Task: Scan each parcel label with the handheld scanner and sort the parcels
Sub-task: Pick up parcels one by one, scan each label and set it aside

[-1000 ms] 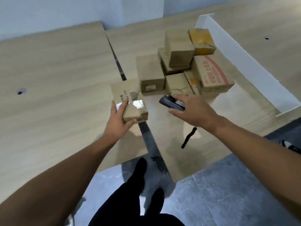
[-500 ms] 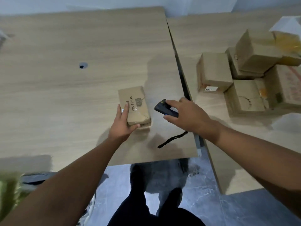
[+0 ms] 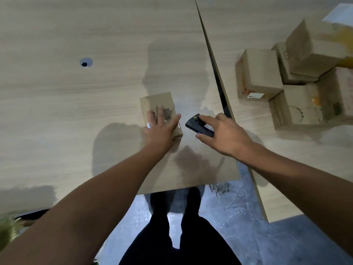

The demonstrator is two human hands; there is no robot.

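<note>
Pressing down on the small brown box (image 3: pixel 160 113), our left hand (image 3: pixel 162 129) lies flat on top of it with the fingers spread out wide. The hand is not wrapped around the box; it only rests on the lid. The box sits on the left table (image 3: pixel 76 111), near the front edge and just beside the dark gap between the two tables.

We think this box is light, since one flat hand covers much of it. Its cardboard looks stiff, but a bit crumpled and taped at the near end. It should not break easily. The best place to take it is by the two long sides, thumb on one and fingers on the other. We would keep the printed label clear.

Our right hand (image 3: pixel 225 133) is closed around the black scanner (image 3: pixel 198 126), one finger lying along its top. The scanner is just beside the box, its front end turned toward it. Both arms reach forward, a little bent, hands close but not touching.

More boxes (image 3: pixel 298 83) sit in a pile on the right table (image 3: pixel 248 35), well apart from ours.
</note>
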